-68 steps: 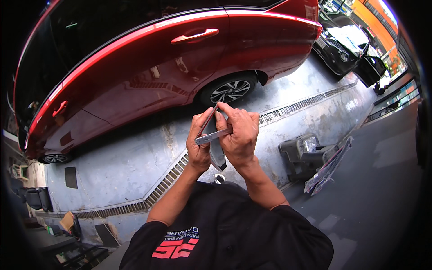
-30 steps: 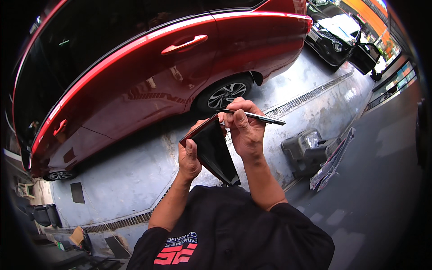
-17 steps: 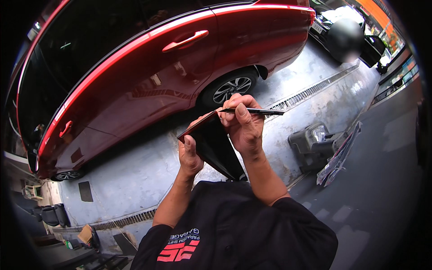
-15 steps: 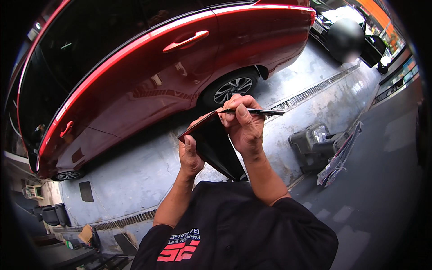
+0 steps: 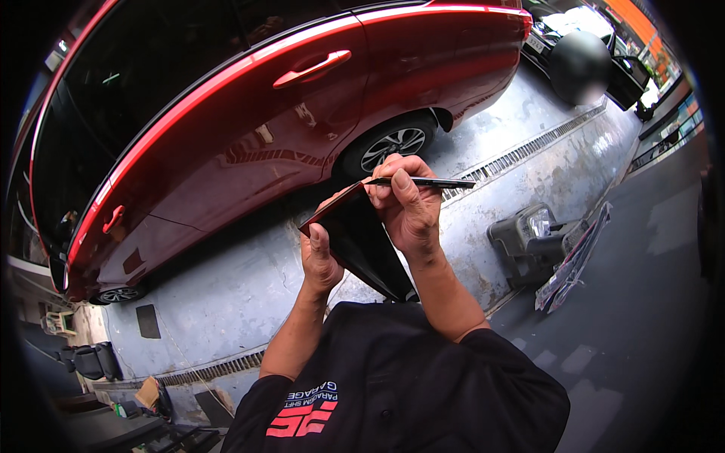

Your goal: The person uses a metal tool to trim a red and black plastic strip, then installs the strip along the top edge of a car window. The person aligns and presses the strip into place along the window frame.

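Your left grip (image 5: 321,260) clamps dark panel (image 5: 362,245); right grip (image 5: 411,211) pinches slim tool (image 5: 447,183) at panel edge — red car (image 5: 302,113) apart.

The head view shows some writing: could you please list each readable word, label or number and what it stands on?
Black shirt: pale lettering beside a red emblem, upside down; wording not copied.
Plate on the black car: number small, not copied.
Pen-like tool in the right hand: any marking too small to read.
Dark panel in the left hand: no lettering shows.
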`<action>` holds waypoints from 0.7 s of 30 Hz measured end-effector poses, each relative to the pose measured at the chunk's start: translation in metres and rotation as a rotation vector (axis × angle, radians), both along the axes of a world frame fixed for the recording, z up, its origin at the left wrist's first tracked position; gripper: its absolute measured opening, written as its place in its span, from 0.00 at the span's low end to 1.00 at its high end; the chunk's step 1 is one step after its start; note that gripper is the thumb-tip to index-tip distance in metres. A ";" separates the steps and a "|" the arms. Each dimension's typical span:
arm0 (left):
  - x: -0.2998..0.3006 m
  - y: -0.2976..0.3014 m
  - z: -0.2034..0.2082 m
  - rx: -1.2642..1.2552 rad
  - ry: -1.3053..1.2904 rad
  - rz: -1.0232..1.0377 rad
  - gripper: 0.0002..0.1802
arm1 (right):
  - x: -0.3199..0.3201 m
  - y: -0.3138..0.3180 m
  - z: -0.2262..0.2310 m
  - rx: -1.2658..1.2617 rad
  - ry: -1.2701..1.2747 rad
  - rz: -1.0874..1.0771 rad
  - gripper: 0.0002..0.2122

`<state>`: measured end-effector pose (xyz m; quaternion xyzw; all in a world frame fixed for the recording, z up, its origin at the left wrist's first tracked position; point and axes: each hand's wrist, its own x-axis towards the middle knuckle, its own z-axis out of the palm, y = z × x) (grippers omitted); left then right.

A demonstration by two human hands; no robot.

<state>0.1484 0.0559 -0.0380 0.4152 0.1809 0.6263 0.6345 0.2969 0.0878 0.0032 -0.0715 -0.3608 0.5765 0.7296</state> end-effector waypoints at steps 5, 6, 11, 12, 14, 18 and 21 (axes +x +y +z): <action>0.000 0.005 -0.002 -0.011 -0.002 0.020 0.42 | -0.002 0.006 0.000 -0.008 0.006 -0.016 0.06; 0.000 0.006 -0.002 -0.009 -0.003 0.018 0.42 | -0.002 0.008 -0.001 -0.007 0.007 -0.016 0.06; 0.001 0.010 0.003 -0.010 0.014 0.023 0.42 | -0.003 0.013 -0.003 -0.024 0.001 -0.001 0.06; 0.001 0.011 0.004 -0.012 0.014 0.019 0.42 | -0.003 0.014 -0.002 -0.027 0.008 0.001 0.06; 0.000 0.013 0.005 -0.016 0.014 0.015 0.42 | -0.005 0.016 -0.002 -0.020 0.007 0.001 0.06; -0.001 0.017 0.004 -0.030 0.003 0.007 0.42 | -0.006 0.020 -0.002 -0.023 -0.012 -0.013 0.06; -0.002 0.019 0.002 -0.038 0.001 0.016 0.42 | -0.006 0.023 -0.007 -0.002 -0.019 -0.007 0.05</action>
